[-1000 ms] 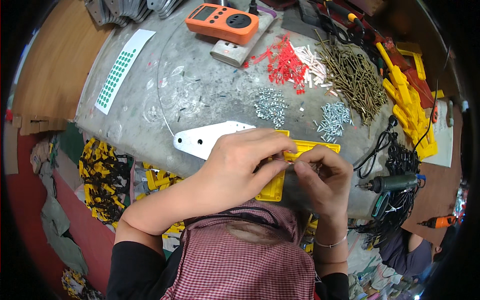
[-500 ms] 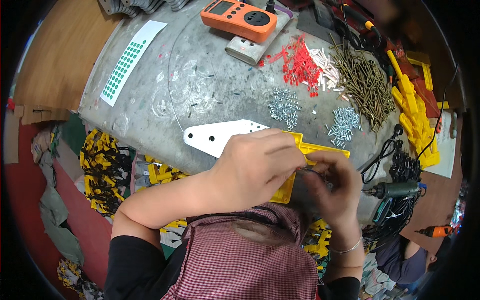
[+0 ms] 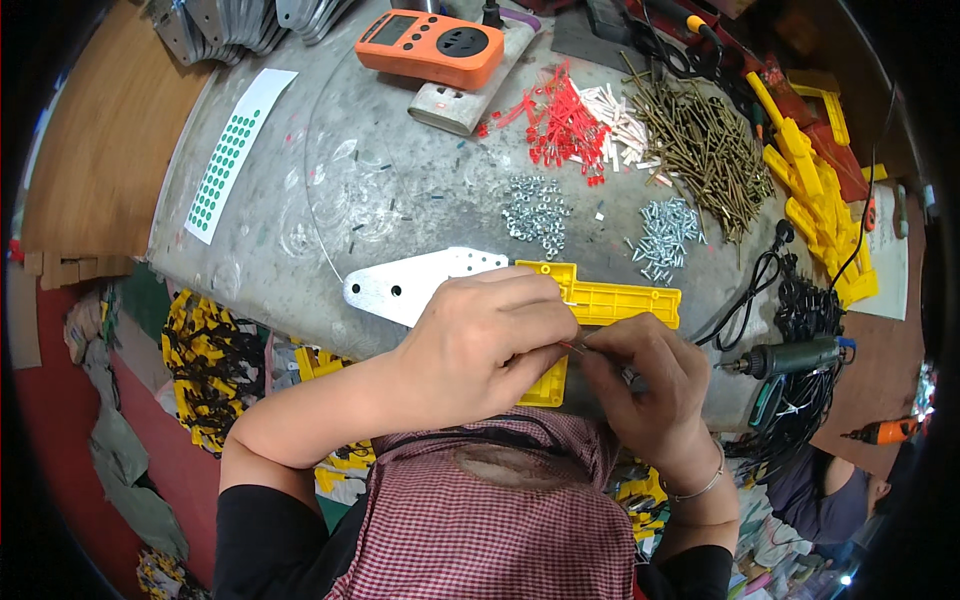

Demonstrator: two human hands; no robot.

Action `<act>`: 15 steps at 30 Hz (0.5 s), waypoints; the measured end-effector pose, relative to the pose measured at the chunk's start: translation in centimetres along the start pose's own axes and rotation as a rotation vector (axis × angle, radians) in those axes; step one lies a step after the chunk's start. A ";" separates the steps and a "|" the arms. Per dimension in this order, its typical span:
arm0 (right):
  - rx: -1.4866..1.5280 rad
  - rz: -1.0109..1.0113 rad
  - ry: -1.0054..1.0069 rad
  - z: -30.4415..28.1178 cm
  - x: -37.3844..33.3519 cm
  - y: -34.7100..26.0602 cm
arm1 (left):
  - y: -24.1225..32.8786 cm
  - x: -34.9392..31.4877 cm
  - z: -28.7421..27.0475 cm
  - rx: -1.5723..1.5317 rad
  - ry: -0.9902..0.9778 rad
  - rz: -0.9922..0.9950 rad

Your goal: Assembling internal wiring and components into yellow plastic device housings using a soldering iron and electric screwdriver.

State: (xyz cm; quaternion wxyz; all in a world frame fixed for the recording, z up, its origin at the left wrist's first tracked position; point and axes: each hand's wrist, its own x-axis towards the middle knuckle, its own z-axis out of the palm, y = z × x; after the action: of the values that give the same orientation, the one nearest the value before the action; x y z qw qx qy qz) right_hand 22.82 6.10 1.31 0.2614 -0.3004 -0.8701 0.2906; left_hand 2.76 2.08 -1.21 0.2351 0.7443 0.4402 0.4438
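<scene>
My left hand (image 3: 492, 340) and my right hand (image 3: 650, 385) meet fingertip to fingertip, both closed in a pinch. A thin wire (image 3: 573, 347) shows between the fingertips; its ends are hidden by the fingers. Under and behind the hands lies a yellow plastic housing (image 3: 630, 304), open side up, with one ribbed arm reaching to the right. My left hand covers its middle. Left of it, a white tapered plate (image 3: 400, 287) with two large dark holes and several small ones lies flat, partly beneath my left hand.
Beyond the hands lie loose nuts (image 3: 537, 213), screws (image 3: 665, 238), long bolts (image 3: 705, 150), red-capped leaded parts (image 3: 567, 120) and white sleeves (image 3: 618, 125). An orange meter (image 3: 430, 50) rests on a power strip (image 3: 470, 105). An electric screwdriver (image 3: 790, 357) lies at right. A green-dotted sticker sheet (image 3: 235, 160) is at left.
The view has shifted, so the table items appear further left. My right fingers have closed in against the left fingertips, uncovering more of the housing's right arm.
</scene>
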 end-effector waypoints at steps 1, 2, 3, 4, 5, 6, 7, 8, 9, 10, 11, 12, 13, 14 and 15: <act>0.093 0.044 -0.001 0.3 -0.1 0.5 | -0.1 0.2 0.0 -0.004 -0.018 -0.013; 0.094 0.049 0.008 0.0 0.2 1.0 | -0.1 0.2 0.1 -0.005 -0.027 -0.009; 0.653 0.456 -0.149 -0.3 0.6 1.3 | 0.0 -0.2 0.1 0.058 -0.014 0.042; 1.211 0.861 -0.309 -0.5 0.8 1.4 | 0.1 -0.6 0.1 0.120 -0.001 0.093; 1.207 0.856 -0.304 -0.5 0.8 0.9 | 0.3 -0.9 0.0 0.121 0.002 0.101; 1.106 0.832 -0.269 -0.5 0.8 0.6 | 0.3 -0.8 0.2 0.083 0.031 0.074; 1.005 0.807 -0.235 -0.6 0.7 0.2 | 0.2 -0.7 0.2 0.045 0.062 0.047; 0.903 0.780 -0.202 -0.5 0.5 -0.2 | 0.1 -0.5 0.2 0.045 0.062 0.049; 0.576 0.468 -0.059 0.3 -0.3 -0.1 | 0.0 -0.4 0.1 -0.006 0.050 0.015; 0.576 0.464 -0.061 0.4 -0.4 0.2 | 0.0 -0.3 0.1 -0.057 0.039 -0.018; 0.273 0.193 0.002 0.5 -0.4 0.4 | 0.0 -0.2 0.1 -0.054 0.042 -0.018; -0.029 -0.074 0.066 0.6 -0.5 0.4 | 0.0 -0.2 0.2 -0.053 0.038 -0.023; 0.009 -0.033 0.049 0.6 -0.5 0.2 | 0.0 -0.3 0.2 -0.052 0.033 -0.028; 0.013 -0.033 0.050 0.5 -0.3 0.1 | 0.1 -0.3 0.1 -0.050 0.031 -0.030; 0.164 0.104 0.004 0.5 -0.2 -0.1 | 0.3 -0.4 0.1 -0.040 0.010 -0.050</act>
State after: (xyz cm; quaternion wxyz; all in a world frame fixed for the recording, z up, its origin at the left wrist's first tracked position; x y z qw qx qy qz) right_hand 22.66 5.75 0.96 0.2712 -0.3233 -0.8262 0.3733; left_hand 2.88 1.61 -1.18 0.2587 0.7259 0.4512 0.4501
